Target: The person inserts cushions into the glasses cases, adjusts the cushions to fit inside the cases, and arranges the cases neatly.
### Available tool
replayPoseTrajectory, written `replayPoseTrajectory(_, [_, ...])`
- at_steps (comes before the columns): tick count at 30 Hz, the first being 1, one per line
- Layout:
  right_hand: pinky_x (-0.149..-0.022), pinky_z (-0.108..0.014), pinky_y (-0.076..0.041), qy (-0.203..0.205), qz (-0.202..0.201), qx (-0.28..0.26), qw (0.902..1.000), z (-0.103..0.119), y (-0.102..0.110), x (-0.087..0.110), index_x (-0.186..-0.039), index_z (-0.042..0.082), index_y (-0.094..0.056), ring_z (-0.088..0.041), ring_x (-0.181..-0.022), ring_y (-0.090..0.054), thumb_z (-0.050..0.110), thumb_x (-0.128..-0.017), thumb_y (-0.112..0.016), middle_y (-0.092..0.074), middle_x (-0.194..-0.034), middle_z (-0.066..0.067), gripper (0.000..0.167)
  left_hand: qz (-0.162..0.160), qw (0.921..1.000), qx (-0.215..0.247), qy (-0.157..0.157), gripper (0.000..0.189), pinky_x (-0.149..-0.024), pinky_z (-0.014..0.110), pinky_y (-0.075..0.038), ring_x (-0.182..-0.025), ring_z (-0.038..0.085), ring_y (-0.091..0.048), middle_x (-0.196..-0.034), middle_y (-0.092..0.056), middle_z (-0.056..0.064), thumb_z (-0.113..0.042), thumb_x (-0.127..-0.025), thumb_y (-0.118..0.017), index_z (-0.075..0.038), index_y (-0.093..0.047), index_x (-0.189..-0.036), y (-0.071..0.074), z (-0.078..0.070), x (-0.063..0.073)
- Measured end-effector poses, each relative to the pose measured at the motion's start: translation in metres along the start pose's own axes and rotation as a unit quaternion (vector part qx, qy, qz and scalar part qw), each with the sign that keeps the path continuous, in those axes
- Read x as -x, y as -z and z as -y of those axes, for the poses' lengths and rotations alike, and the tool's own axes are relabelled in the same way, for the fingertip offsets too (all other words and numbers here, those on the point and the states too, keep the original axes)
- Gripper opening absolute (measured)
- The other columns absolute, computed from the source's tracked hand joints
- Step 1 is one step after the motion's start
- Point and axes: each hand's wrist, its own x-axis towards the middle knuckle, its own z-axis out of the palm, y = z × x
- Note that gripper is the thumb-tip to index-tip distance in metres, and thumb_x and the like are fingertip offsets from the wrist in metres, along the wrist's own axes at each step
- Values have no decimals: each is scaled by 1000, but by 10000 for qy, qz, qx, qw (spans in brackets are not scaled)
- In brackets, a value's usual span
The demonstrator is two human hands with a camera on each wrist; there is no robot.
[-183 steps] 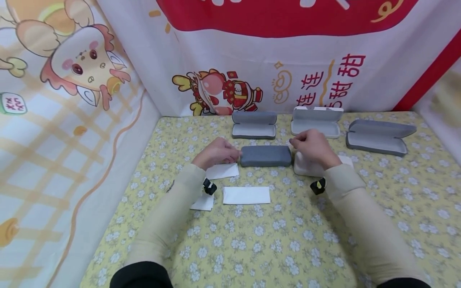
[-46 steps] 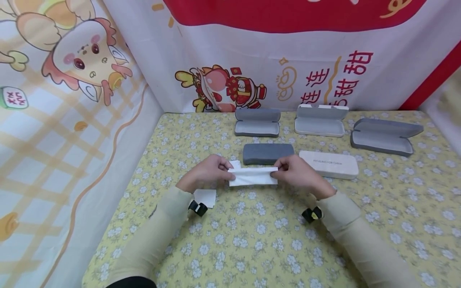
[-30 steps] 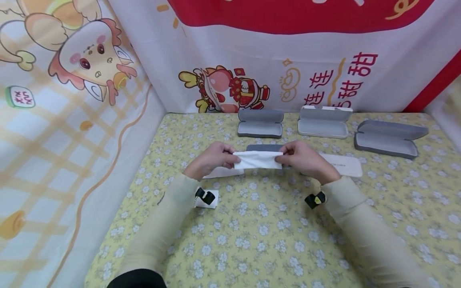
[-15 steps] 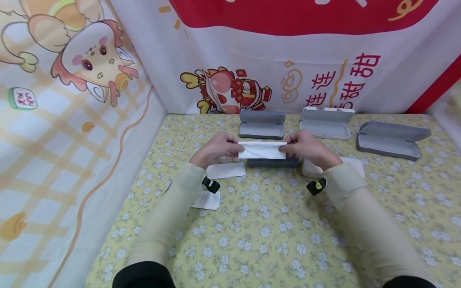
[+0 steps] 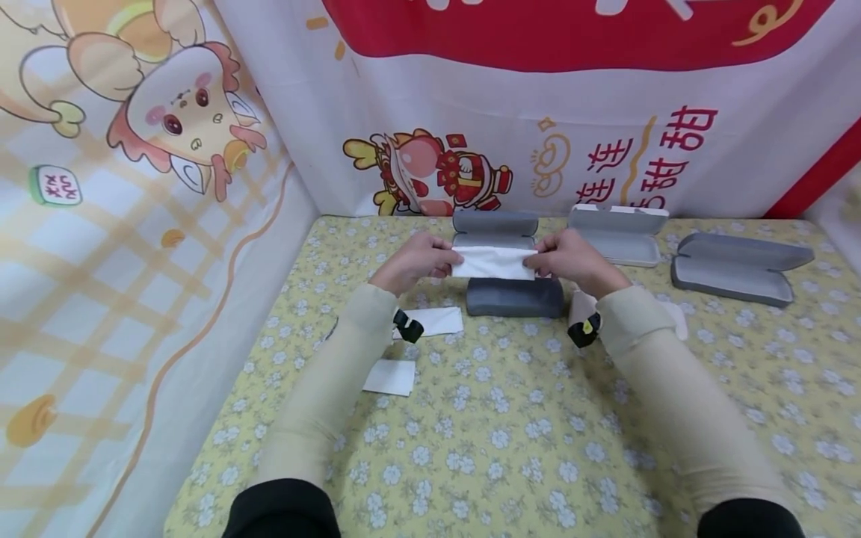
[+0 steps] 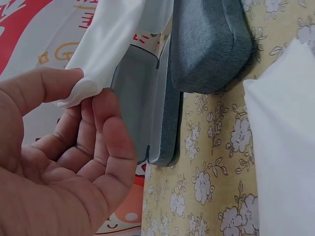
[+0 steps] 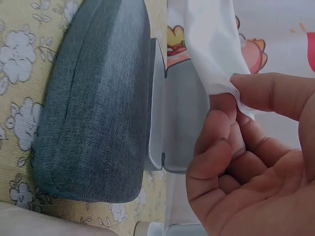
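A folded white cloth (image 5: 494, 263) is stretched between both hands, in front of the open grey glasses case (image 5: 495, 224) at the back and partly covering it. My left hand (image 5: 418, 261) pinches its left end between thumb and fingers; the left wrist view shows this cloth (image 6: 106, 44) bunched at the thumb. At the other end, my right hand (image 5: 573, 260) pinches a corner, and the cloth (image 7: 214, 44) droops slightly in the right wrist view. Just below the cloth lies a closed grey glasses case (image 5: 514, 299), which also appears large as a textured case (image 7: 98, 108) beside the right hand.
Two more open cases, one white (image 5: 615, 243) and one grey (image 5: 733, 269), stand at the back right. A closed white case (image 5: 581, 305) is partly hidden under the right forearm. Two folded white cloths (image 5: 437, 320) (image 5: 390, 377) lie near the left forearm.
The cloth lay flat on the table at first. Both hands picked it up by its ends and carried it away from the body, past the closed grey case to the open grey one.
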Motion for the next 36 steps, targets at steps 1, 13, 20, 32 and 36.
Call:
replayPoseTrajectory(1, [-68, -43, -48, -20, -9, -82, 10000, -1, 1, -3, -83, -3, -62, -31, -77, -54, 19, -96, -69, -61, -79, -11, 27, 6, 10000, 61, -5, 26, -81, 50, -45, -67, 21, -49, -74, -54, 10, -10, -95, -71, -2, -57, -75, 0, -1, -2])
replayPoseTrajectory(13, [-65, -35, -47, -352, -275, -365, 9983, -4, 8, -25, -88, -5, -64, -23, -73, -53, 15, -95, -70, -63, -77, -6, 22, -317, 9987, 387, 124, 31, -80, 47, -40, -66, 24, -42, -68, -50, 9, -9, -94, -70, -4, -52, -69, -1, -5, -29])
replayPoseTrajectory(20, [-65, -35, -45, -510, -531, -329, 9967, -4, 8, -41, -82, -4, -61, -21, -70, -50, 13, -95, -69, -59, -70, -4, 23, -709, 9943, 729, 334, 16, -99, 56, -42, -81, 32, -53, -79, -62, 9, -13, -93, -73, -2, -68, -83, -2, -6, -43])
replayPoseTrajectory(32, [-68, -42, -46, -485, -896, -291, 9944, -7, 4, -56, -68, 0, -62, -17, -60, -48, 12, -92, -71, -60, -72, -2, 28, -1202, 9872, 975, 390, 15, -74, 42, -37, -67, 21, -45, -69, -58, 7, -10, -89, -76, -1, -70, -79, -3, 0, -57])
replayPoseTrajectory(36, [-67, -41, -44, -570, -1015, -252, 9929, -12, 1, -62, -60, 6, -56, -16, -56, -45, 11, -91, -72, -55, -63, 0, 35, -1318, 9865, 921, 323, 11, -74, 42, -39, -64, 18, -48, -72, -62, 8, -11, -88, -78, -2, -74, -82, -4, 3, -60])
